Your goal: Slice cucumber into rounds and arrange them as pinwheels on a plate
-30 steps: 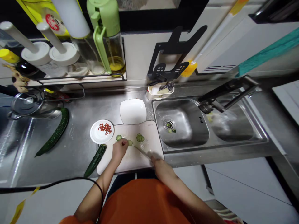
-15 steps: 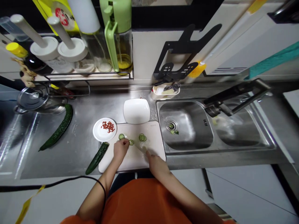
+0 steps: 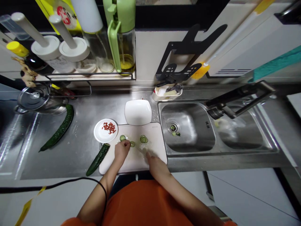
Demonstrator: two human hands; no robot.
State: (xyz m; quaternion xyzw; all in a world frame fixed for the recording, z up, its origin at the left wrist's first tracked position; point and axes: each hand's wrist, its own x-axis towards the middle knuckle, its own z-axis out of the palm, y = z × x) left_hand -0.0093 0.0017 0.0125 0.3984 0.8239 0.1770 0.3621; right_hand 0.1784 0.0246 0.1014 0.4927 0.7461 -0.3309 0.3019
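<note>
My left hand (image 3: 122, 148) is over the left half of a white cutting board (image 3: 134, 163), thumb and fingers pinched. A thin cucumber slice (image 3: 132, 144) shows right at its fingertips. My right hand (image 3: 155, 163) is closed at the board's right side, around what looks like a knife; its pale blade (image 3: 141, 150) points toward the slice and barely stands out from the board. Behind the left hand lies a cucumber piece (image 3: 122, 137), and a small pile of cucumber slices (image 3: 143, 139) rests farther right. A cut cucumber (image 3: 98, 159) leans over the board's left edge.
A white plate with red bits (image 3: 103, 135) and a white square dish (image 3: 138, 112) stand behind the board. A whole cucumber (image 3: 58, 133) lies at the left. To the right is a steel sink (image 3: 188, 146) with scraps by its drain. A bottle shelf (image 3: 94, 77) overhangs the counter.
The view has shifted very slightly. The right hand has moved a touch to the left; the left hand and the cucumber slices keep their places.
</note>
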